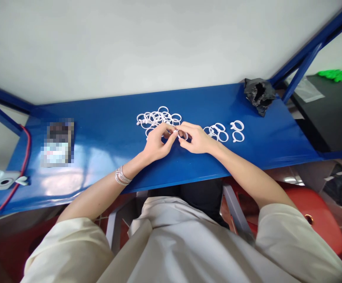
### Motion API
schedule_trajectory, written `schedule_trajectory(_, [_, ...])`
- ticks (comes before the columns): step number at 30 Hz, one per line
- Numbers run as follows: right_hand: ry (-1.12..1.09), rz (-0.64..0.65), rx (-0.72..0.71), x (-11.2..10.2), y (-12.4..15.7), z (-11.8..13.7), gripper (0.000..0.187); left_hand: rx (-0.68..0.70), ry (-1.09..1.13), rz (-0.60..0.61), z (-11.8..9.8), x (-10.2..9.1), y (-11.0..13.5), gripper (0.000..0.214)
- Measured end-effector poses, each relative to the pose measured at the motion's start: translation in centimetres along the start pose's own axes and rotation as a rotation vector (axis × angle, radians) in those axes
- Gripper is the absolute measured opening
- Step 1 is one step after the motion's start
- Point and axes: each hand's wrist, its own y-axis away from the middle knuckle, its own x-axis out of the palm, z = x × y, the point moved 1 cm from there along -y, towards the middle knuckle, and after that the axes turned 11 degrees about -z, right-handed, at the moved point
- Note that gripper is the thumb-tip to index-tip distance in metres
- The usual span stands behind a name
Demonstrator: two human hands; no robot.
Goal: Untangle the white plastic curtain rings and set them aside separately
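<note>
Between my two hands is a white plastic ring [185,136] with a small knob, held over the middle of the blue table. My left hand [158,142] pinches it at the knob side with thumb and fingertips. My right hand [197,137] is closed on the ring's other side, and part of the ring hides behind its fingers. Just beyond my left hand lies a loose pile of similar white rings [159,116], some overlapping. To the right of my right hand lie several more rings [223,136], with two [238,125] set a little apart.
The blue table [112,118] meets a pale wall at the back. A crumpled black plastic bag [259,94] sits at the back right corner. At left lies a blurred-out object [58,143], and a red hose [27,153] runs over the table's left edge. A red stool [312,212] stands at right.
</note>
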Motion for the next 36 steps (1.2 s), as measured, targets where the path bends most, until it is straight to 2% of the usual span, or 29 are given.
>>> schedule_trajectory(3, [0.047,0.057,0.034,0.0,0.1,0.3,0.008,0.072,-0.035,0.055,-0.3,-0.1,0.0,0.018])
schedule_trajectory(8, [0.097,0.04,0.083,0.1,0.1,0.8,0.023,0.082,-0.01,0.115,-0.5,-0.1,0.1,0.019])
schedule_trajectory(14, [0.042,0.055,0.119,-0.4,-0.2,0.9,0.032,0.029,0.016,0.117,-0.2,-0.3,0.0,0.032])
schedule_trajectory(21, [0.014,-0.039,0.059,-1.2,-0.4,1.3,0.035,0.039,-0.009,0.083,-0.2,-0.3,-0.1,0.029])
schedule_trajectory(27, [0.025,-0.05,0.033,-1.4,-0.3,1.6,0.039,0.038,-0.004,0.076,-0.4,-0.3,0.0,0.03])
schedule_trajectory(32, [0.047,-0.043,0.047,-0.4,-0.1,0.9,0.034,0.054,0.024,0.079,-0.6,-0.3,0.1,0.027])
schedule_trajectory(36, [0.121,-0.008,0.077,0.1,0.2,0.7,0.015,0.072,0.023,0.085,-0.4,-0.1,0.2,0.017])
